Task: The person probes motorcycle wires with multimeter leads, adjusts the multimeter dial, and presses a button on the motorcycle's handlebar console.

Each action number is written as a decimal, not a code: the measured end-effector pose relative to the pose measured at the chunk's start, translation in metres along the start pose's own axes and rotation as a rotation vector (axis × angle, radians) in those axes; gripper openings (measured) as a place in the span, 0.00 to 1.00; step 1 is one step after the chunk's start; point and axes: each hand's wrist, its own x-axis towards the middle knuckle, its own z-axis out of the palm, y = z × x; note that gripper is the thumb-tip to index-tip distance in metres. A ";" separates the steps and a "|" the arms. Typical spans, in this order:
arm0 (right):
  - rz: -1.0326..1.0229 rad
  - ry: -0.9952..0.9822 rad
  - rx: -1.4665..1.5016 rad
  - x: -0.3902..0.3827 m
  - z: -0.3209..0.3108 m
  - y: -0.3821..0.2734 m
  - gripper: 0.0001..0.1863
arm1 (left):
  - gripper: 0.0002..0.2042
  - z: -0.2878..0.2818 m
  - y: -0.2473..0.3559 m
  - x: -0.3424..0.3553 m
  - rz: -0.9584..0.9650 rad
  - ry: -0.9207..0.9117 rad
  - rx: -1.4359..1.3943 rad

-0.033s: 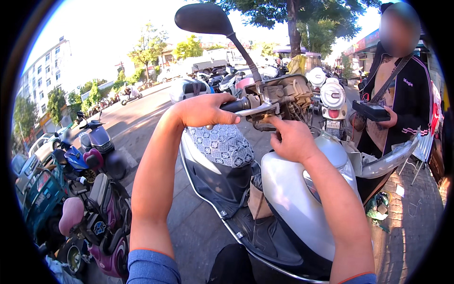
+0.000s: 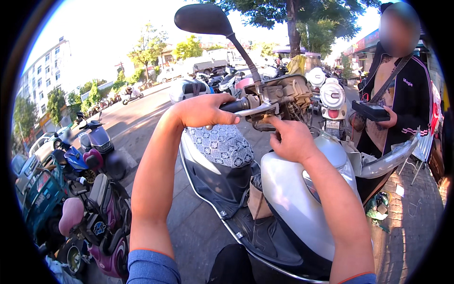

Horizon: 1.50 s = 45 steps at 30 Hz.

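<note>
My left hand (image 2: 203,111) is closed round the black handlebar grip (image 2: 235,105) of a white scooter (image 2: 298,194), its thumb over the silver brake lever (image 2: 250,111). The handlebar cover is off, so the dusty inner housing and wires (image 2: 293,97) lie bare. My right hand (image 2: 294,139) has its index finger stretched to the underside of the lever mount; thumb and index are apart, the other fingers are curled, and nothing shows in it. The fingertip is partly hidden by the mount. A black mirror (image 2: 201,19) rises on its stalk from the bar.
A patterned blue-and-white cover (image 2: 221,146) lies over the scooter's seat. At right a person (image 2: 402,90) holds a black box-shaped device (image 2: 370,111). A loose clear-and-grey panel (image 2: 390,161) juts out by them. Parked scooters (image 2: 101,227) crowd the left; a white scooter (image 2: 332,97) stands ahead.
</note>
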 end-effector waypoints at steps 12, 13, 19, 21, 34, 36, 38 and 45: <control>-0.010 0.004 0.005 0.001 0.001 0.000 0.23 | 0.43 -0.001 0.004 -0.004 -0.010 0.012 0.016; -0.009 0.001 0.006 0.001 0.000 0.000 0.23 | 0.43 -0.001 0.005 -0.005 -0.022 0.002 0.009; -0.016 0.019 0.005 0.001 0.001 0.000 0.22 | 0.38 0.003 -0.011 0.003 0.103 0.075 -0.004; -0.017 0.025 -0.004 -0.001 0.000 0.000 0.22 | 0.41 0.001 -0.006 0.002 0.061 0.039 0.028; 0.007 -0.003 0.013 0.002 0.000 -0.004 0.25 | 0.44 -0.001 -0.004 -0.003 0.019 0.023 0.046; -0.008 0.027 0.011 0.001 0.002 -0.003 0.23 | 0.44 -0.001 -0.002 -0.004 0.020 0.023 0.052; -0.042 0.066 -0.005 0.000 0.000 -0.001 0.19 | 0.44 -0.002 -0.002 -0.003 0.038 0.022 0.053; 0.026 0.124 0.232 -0.017 0.018 -0.055 0.11 | 0.44 -0.002 -0.008 -0.002 0.071 -0.010 0.001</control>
